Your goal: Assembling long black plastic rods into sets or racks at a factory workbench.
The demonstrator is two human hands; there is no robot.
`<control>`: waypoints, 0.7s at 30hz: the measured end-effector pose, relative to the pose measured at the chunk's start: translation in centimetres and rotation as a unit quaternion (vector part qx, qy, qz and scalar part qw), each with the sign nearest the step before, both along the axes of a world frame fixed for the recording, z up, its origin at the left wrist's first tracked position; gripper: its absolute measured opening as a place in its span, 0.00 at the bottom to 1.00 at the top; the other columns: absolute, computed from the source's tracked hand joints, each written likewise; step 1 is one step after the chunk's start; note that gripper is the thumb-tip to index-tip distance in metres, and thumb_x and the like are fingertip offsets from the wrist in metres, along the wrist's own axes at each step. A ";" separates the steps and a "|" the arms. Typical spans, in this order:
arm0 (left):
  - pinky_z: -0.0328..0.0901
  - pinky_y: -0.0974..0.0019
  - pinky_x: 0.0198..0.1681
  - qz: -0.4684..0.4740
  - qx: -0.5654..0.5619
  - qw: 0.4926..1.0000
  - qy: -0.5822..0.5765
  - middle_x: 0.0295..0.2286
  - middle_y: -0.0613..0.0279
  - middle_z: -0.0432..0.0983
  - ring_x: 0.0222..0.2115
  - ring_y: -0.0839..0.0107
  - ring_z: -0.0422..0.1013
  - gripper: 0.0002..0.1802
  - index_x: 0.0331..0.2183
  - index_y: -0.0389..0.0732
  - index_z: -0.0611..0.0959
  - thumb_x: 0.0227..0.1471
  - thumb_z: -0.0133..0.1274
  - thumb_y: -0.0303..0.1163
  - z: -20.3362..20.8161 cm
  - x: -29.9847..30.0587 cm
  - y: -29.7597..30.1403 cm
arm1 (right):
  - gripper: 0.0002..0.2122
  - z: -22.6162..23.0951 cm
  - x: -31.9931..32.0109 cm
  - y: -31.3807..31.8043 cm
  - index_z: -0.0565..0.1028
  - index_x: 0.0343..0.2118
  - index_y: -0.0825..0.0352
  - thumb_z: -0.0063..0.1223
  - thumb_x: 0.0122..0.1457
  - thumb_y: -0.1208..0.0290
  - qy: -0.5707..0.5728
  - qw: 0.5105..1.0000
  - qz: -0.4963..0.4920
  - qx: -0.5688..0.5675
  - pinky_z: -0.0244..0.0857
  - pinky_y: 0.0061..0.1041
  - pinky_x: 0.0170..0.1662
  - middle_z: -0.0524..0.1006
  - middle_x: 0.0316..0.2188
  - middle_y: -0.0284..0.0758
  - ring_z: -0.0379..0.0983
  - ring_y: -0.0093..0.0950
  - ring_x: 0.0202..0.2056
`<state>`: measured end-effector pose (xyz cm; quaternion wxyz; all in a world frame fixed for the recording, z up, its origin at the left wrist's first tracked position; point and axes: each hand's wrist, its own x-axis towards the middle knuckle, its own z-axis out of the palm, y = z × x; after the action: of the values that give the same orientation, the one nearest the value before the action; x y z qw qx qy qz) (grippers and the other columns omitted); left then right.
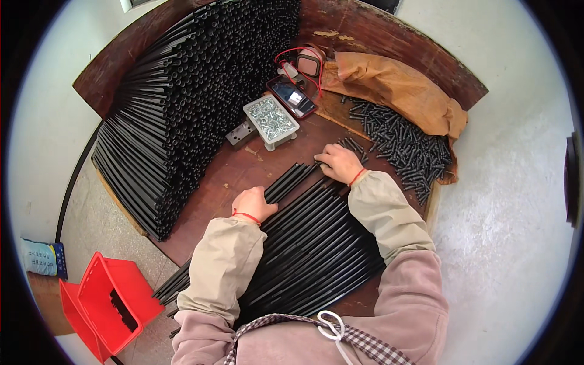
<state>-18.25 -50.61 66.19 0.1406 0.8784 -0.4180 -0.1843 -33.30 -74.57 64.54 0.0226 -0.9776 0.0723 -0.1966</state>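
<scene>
Apparently the step in hand is work at the far ends of the black rods (pixel 291 180), with both hands over the dark red table (pixel 226 177). The left hand (pixel 252 205) is curled with its fingers drawn in, grasping a few of these rods, which slant up and to the right just beyond its knuckles. The right hand (pixel 339 163) is partly bent, thumb and forefinger pinched together on a dark piece (pixel 318 163) near the rod ends; whether that is a rod's own tip or a loose fitting, the fingers hide too much to tell. A broad row of rods (pixel 310 240) lies side by side between the forearms, nearer the body. Just beyond the right hand, small black fittings (pixel 404 146) spill from an orange-brown sack (pixel 389 85), well within its reach. I judge that the next move calls for a steady left grip, keeping the rods from rolling, and a fine right pinch kept in line with the rod ends.
</scene>
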 end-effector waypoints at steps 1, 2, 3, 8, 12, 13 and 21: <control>0.67 0.60 0.32 0.002 -0.003 1.000 0.006 0.23 0.53 0.76 0.26 0.53 0.72 0.19 0.24 0.37 0.79 0.31 0.56 0.43 -0.1 0.1 0.1 | 0.07 0.0 0.0 0.2 0.72 0.30 0.59 0.51 0.45 0.71 0.005 0.999 0.019 0.028 0.65 0.28 0.33 0.69 0.30 0.31 0.68 0.33 0.32; 0.67 0.60 0.32 0.003 -0.003 1.000 0.007 0.23 0.53 0.76 0.26 0.53 0.72 0.19 0.24 0.37 0.79 0.31 0.56 0.43 -0.1 0.1 0.1 | 0.07 -0.1 0.0 0.2 0.72 0.30 0.59 0.51 0.45 0.71 0.006 0.999 0.019 0.028 0.65 0.28 0.33 0.69 0.30 0.31 0.68 0.33 0.32; 0.67 0.60 0.32 0.001 -0.005 1.000 0.008 0.23 0.53 0.76 0.26 0.53 0.72 0.19 0.24 0.37 0.79 0.31 0.56 0.43 -0.2 0.1 0.0 | 0.08 -0.3 -0.1 0.1 0.72 0.30 0.59 0.51 0.45 0.71 0.003 1.000 0.015 0.006 0.65 0.27 0.33 0.68 0.30 0.31 0.68 0.33 0.32; 0.67 0.60 0.32 0.000 -0.006 1.000 0.009 0.23 0.53 0.76 0.26 0.52 0.72 0.19 0.24 0.37 0.79 0.31 0.56 0.43 -0.1 0.4 -0.2 | 0.09 0.4 0.1 -0.1 0.72 0.33 0.60 0.49 0.46 0.72 0.002 0.997 0.014 -0.082 0.64 0.26 0.32 0.68 0.29 0.32 0.68 0.32 0.31; 0.67 0.59 0.32 0.004 0.006 1.000 0.015 0.23 0.53 0.76 0.26 0.52 0.71 0.19 0.25 0.37 0.79 0.31 0.56 0.43 0.0 0.4 -0.2 | 0.09 2.0 0.0 0.1 0.72 0.34 0.60 0.49 0.47 0.73 0.031 0.987 0.035 -0.153 0.64 0.26 0.33 0.68 0.30 0.32 0.68 0.32 0.30; 0.67 0.59 0.32 0.002 0.005 1.000 0.016 0.23 0.53 0.76 0.27 0.52 0.71 0.19 0.25 0.37 0.79 0.31 0.56 0.43 0.0 0.3 -0.2 | 0.09 1.9 -0.2 0.1 0.72 0.34 0.60 0.49 0.47 0.73 0.036 0.991 0.034 -0.123 0.64 0.25 0.34 0.68 0.30 0.32 0.68 0.32 0.31; 0.66 0.59 0.32 0.009 0.009 0.999 0.032 0.25 0.53 0.76 0.28 0.52 0.71 0.19 0.27 0.38 0.79 0.31 0.55 0.43 -0.2 0.3 -0.2 | 0.10 0.3 -1.0 -0.4 0.75 0.34 0.62 0.52 0.46 0.77 -0.073 0.989 0.040 0.125 0.62 0.23 0.39 0.70 0.31 0.31 0.67 0.31 0.32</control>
<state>-17.95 -50.79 65.99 0.1471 0.8772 -0.4036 -0.2145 -34.30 -75.01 64.84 0.1574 -0.9522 0.0556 -0.2559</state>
